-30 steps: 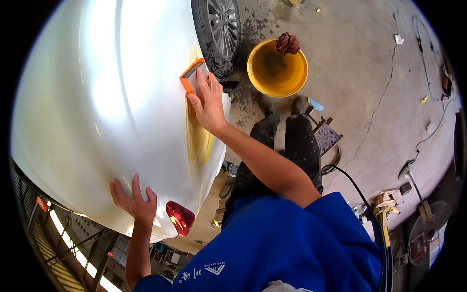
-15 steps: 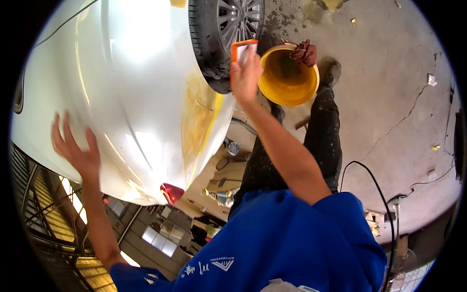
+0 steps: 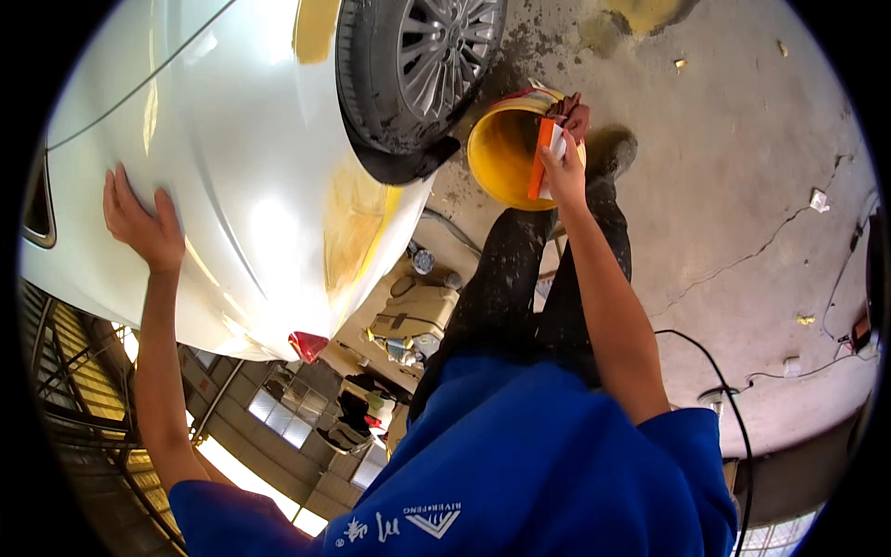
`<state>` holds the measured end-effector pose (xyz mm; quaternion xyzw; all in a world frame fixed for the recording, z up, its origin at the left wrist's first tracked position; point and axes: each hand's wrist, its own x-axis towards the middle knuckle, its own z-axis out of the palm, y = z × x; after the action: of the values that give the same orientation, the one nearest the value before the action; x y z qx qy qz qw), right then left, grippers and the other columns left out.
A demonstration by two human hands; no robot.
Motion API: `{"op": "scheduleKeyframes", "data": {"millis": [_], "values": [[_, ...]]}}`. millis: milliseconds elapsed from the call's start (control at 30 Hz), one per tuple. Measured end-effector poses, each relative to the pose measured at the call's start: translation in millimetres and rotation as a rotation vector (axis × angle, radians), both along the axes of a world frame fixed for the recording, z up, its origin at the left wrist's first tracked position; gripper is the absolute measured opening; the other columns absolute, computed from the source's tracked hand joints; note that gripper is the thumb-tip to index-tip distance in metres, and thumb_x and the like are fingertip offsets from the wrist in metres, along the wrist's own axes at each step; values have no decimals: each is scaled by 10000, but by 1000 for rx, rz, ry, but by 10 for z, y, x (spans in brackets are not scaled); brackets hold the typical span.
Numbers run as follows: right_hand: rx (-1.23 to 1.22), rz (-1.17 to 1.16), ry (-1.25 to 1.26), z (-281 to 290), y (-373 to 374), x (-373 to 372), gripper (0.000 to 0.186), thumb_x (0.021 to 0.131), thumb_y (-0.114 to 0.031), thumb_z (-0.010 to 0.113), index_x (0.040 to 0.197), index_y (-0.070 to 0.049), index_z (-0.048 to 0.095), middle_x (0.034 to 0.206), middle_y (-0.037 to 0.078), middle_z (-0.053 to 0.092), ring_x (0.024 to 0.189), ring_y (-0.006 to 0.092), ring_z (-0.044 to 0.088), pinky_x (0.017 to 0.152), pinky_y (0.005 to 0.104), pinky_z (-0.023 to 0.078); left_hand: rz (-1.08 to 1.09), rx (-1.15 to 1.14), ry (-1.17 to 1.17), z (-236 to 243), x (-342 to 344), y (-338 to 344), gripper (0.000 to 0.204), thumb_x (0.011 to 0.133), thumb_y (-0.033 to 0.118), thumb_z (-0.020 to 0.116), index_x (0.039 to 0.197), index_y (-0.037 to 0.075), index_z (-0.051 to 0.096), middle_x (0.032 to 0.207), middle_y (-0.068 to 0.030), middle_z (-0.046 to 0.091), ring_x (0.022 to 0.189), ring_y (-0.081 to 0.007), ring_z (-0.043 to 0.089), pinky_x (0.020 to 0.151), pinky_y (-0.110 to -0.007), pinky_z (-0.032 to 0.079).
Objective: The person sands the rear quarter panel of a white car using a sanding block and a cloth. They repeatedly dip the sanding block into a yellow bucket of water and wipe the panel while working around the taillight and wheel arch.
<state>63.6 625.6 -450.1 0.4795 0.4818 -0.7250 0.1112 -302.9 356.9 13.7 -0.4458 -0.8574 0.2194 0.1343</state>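
Over the yellow bucket (image 3: pixel 495 153): right hand (image 3: pixel 566 174) is gripping an orange-and-white block (image 3: pixel 541 160), thumb on the near side, fingers wrapping the far side. Fingertips are partly hiding behind the block, so exact finger placement is not showing.
Block position: it is overlapping the bucket's mouth toward the right rim; can't tell if it is dipping inside or hovering above.
Bucket: it is standing on the concrete floor (image 3: pixel 733 186) beside the wheel. Block and hand are covering part of the opening; contents are staying too dim to read.
Rag: brown cloth (image 3: pixel 576 119) is draping over the bucket rim, its lower part disappearing behind block and hand.
Left hand: left hand (image 3: pixel 144 223) is resting on the pale car body (image 3: pixel 251 130), fingers spreading, gripping nothing. Can't tell how hard it is pressing.
Sanded area: tan patch (image 3: pixel 345 232) is running along the body edge between wheel and tail lamp. Second tan patch (image 3: pixel 316 30) is getting cut off by the top edge.
Wheel: wheel (image 3: pixel 436 65) is running out of view at the top.
Tail lamp: red lamp (image 3: pixel 307 346) is showing as a foreshortened wedge.
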Motion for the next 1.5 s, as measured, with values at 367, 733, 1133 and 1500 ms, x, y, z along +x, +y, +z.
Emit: {"op": "scheduleKeyframes", "data": {"millis": [367,733,1133,1500], "values": [[-79,23,-62,-375,485,-176,706,959,-320,759,1537,-42,464,1346,167,654,1166,214,654,994,332,498,-32,6,-5,-25,-44,91,629,1022,345,568,1512,-33,459,1499,-275,467,1341,-454,485,1105,-542,412],[291,599,-196,-759,1069,-904,786,863,-533,745,1503,-139,514,1411,210,627,1302,368,607,1054,426,485,-22,24,6,-6,-77,29,638,1024,437,545,1505,21,499,1493,-249,485,1324,-423,499,1091,-542,415],[360,888,-139,-2552,1736,-1625,800,904,-522,722,1529,-86,479,1396,203,645,1294,362,617,1030,429,497,16,-135,-69,142,-49,-149,654,1066,365,528,1493,-113,399,1472,-321,450,1259,-468,530,1069,-523,445],[1111,1088,34,-5262,1872,-1422,704,929,-446,711,1512,-133,470,1370,235,617,1197,425,627,1011,511,514,353,-103,23,128,218,-632,862,1073,553,331,1600,-77,67,1627,-306,183,1495,-431,304,1219,-564,299]]}}
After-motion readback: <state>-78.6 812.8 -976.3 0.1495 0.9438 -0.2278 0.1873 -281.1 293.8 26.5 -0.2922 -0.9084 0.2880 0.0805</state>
